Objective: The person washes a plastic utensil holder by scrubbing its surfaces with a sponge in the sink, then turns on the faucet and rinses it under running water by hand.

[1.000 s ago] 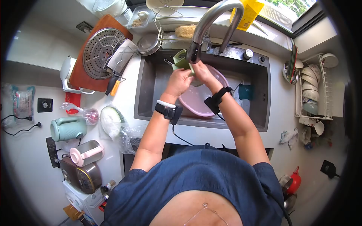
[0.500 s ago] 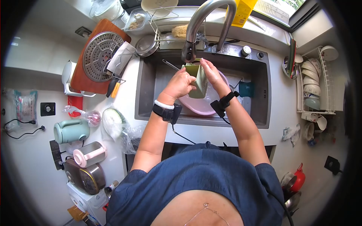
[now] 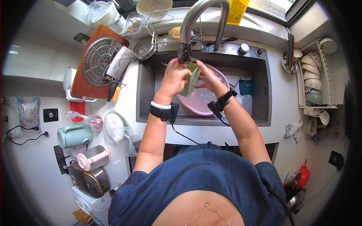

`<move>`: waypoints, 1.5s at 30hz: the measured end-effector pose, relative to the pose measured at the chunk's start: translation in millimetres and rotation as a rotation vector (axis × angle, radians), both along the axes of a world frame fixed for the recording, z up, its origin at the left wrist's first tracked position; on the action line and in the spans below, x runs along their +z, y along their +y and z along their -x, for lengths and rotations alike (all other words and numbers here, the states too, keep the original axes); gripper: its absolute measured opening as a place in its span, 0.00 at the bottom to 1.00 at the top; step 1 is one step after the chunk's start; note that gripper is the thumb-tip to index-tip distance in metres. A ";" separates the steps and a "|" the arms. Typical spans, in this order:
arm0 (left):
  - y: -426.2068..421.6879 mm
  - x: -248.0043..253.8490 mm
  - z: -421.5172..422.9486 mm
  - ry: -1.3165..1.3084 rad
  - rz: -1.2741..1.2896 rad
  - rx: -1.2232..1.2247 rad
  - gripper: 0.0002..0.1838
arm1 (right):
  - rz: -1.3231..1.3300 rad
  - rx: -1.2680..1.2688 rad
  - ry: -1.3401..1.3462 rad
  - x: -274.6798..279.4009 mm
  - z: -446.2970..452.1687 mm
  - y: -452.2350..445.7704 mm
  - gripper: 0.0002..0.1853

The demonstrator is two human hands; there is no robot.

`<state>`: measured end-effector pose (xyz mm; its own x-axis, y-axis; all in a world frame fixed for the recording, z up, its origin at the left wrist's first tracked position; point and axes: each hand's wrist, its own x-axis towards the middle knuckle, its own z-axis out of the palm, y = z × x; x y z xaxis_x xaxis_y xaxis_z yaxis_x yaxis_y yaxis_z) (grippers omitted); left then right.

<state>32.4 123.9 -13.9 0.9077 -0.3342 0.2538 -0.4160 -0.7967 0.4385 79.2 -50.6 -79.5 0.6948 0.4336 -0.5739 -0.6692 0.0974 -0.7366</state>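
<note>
A green box-shaped container (image 3: 191, 82) is held under the faucet head (image 3: 184, 53), its open top facing up. My left hand (image 3: 173, 80) grips its left side, fingers wrapped at the upper edge. My right hand (image 3: 209, 78) is at the container's right side, the fingers touching near its top edge and partly spread. Below and behind the container, a pink basin (image 3: 203, 101) with water in it sits in the grey sink (image 3: 151, 109). A thin metal handle (image 3: 164, 64) shows just left of my left hand.
To the left are a wooden board (image 3: 81, 79) with a steamer plate (image 3: 100, 62), a cleaver (image 3: 120, 64) and a bagged melon (image 3: 114, 123). A dish rack (image 3: 332, 84) with bowls stands at the right. A teal cloth or pad (image 3: 247, 87) lies in the sink's right part.
The green container has turned from tilted to open-side up and shifted slightly left. My left hand has moved up along it; my right hand's fingers have come away a little and spread.
</note>
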 end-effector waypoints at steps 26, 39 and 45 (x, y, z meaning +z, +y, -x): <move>5.4 -40.9 -6.6 0.515 0.985 0.232 0.50 | 0.224 -0.233 -0.150 -23.2 17.6 -17.1 0.37; -6.1 -46.9 -15.2 0.750 1.238 0.117 0.37 | 0.392 -0.218 -0.290 2.6 14.5 -47.9 0.36; -8.2 -54.8 -27.0 0.791 1.264 0.048 0.36 | 0.381 -0.252 -0.296 3.5 7.6 -49.9 0.35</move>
